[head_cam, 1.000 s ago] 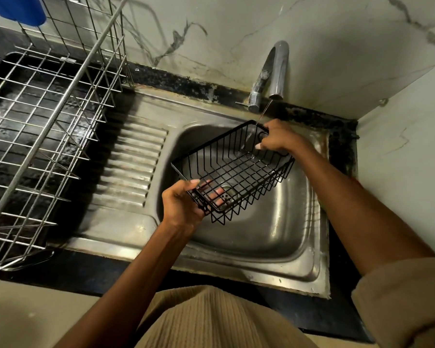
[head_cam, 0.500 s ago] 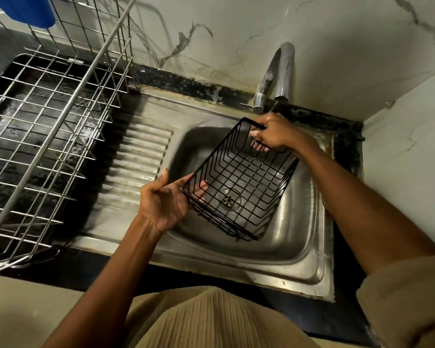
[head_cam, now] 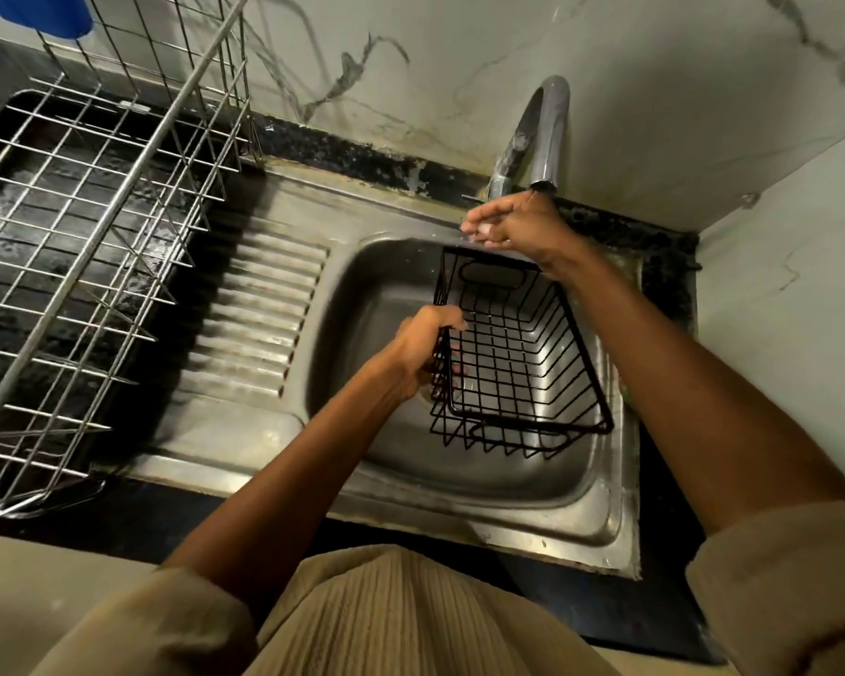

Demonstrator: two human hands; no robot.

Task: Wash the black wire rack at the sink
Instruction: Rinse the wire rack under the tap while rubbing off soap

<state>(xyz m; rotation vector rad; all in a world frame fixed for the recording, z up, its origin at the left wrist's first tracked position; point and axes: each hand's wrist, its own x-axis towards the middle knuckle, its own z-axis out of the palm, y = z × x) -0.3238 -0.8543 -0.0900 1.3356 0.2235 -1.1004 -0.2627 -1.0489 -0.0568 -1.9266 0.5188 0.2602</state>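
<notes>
The black wire rack (head_cam: 532, 407) stands tilted inside the steel sink (head_cam: 484, 522), its open side facing up toward me. My left hand (head_cam: 423, 346) grips the rack's left wall, fingers curled through the wires. My right hand (head_cam: 513, 224) is off the rack, above its far end, just below the spout of the tap (head_cam: 550, 129) and next to the tap's thin lever. Its fingers are bent and bunched together; whether they hold anything does not show.
A large silver wire dish rack (head_cam: 94, 236) stands on the wet black counter at the left, with a blue object (head_cam: 45, 7) at its top. The ribbed drainboard (head_cam: 254, 309) lies between it and the basin. Marble walls close the back and right.
My right hand let go of the rack's far edge and rose to the tap. My left hand went from touching the near corner to gripping the left wall; the rack sank lower into the basin.
</notes>
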